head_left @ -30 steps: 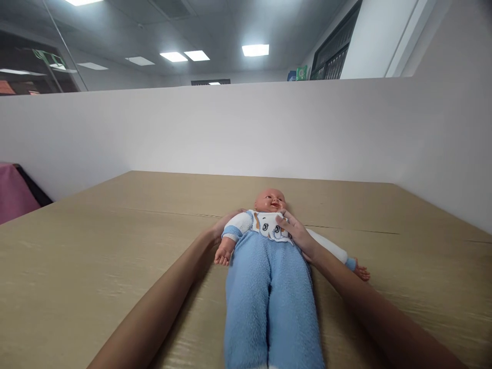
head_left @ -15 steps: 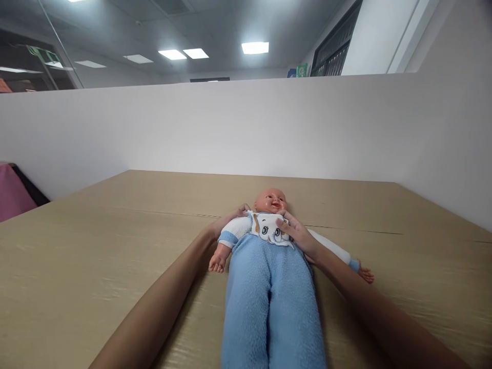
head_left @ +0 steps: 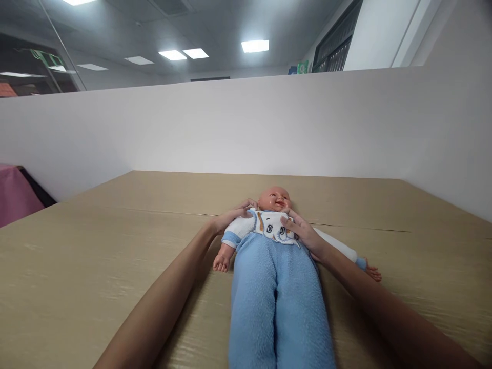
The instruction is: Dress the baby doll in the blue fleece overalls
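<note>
The doll [head_left: 274,266] lies on its back in the middle of the tan table [head_left: 96,256], head at the far end, legs toward the camera. It wears a fluffy blue romper w/ a white top and a bib [head_left: 274,229] showing a cartoon elephant. The doll's arm on the left is bent down beside the body; the arm on the right stretches out to the right, flat on the table.

The left hand [head_left: 230,218] is at the doll's shoulder on the left side, fingers curled over the white sleeve near the neck. The right hand [head_left: 303,236] rests on the chest, thumb on the bib, fingers on the doll's right side. Both hands touch the doll, but I cannot tell if they really clamp it.

Behind the table stands a white partition [head_left: 230,128]. Far left, something pink [head_left: 15,192] is partly visible.
</note>
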### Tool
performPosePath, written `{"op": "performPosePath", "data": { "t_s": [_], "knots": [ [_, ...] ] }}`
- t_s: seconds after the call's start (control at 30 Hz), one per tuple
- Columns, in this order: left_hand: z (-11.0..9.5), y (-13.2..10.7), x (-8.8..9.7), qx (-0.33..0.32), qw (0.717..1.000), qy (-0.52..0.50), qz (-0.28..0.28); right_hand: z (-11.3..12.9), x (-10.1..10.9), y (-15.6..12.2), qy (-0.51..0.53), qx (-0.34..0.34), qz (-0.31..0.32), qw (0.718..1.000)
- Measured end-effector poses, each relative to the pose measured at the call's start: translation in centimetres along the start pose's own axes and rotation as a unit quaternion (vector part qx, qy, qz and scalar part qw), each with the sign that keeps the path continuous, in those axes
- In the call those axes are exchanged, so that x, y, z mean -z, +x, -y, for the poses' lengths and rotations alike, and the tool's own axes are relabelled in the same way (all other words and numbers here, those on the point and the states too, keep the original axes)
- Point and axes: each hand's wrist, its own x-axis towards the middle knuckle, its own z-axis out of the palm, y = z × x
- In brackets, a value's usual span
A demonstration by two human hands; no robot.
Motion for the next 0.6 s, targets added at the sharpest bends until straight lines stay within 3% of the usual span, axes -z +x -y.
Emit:
{"op": "performPosePath", "data": {
  "t_s": [0.13, 0.3, 0.5, 0.6],
  "knots": [
    [-0.3, 0.2, 0.2, 0.020, 0.998, 0.013, 0.054, -0.1, 0.0, 0.0, 0.000, 0.002, 0.000, 1.000],
    [-0.7, 0.2, 0.2, 0.020, 0.997, 0.068, 0.040, 0.1, 0.0, 0.0, -0.001, 0.004, -0.002, 1.000],
    [-2.1, -0.3, 0.7, 0.010, 0.963, 0.264, 0.047, 0.1, -0.1, 0.0, 0.001, 0.002, -0.006, 1.000],
    [-2.1, -0.4, 0.8, 0.011, 0.961, 0.271, 0.048, 0.1, -0.1, -0.1, 0.002, 0.004, -0.006, 1.000]
  ]
}}
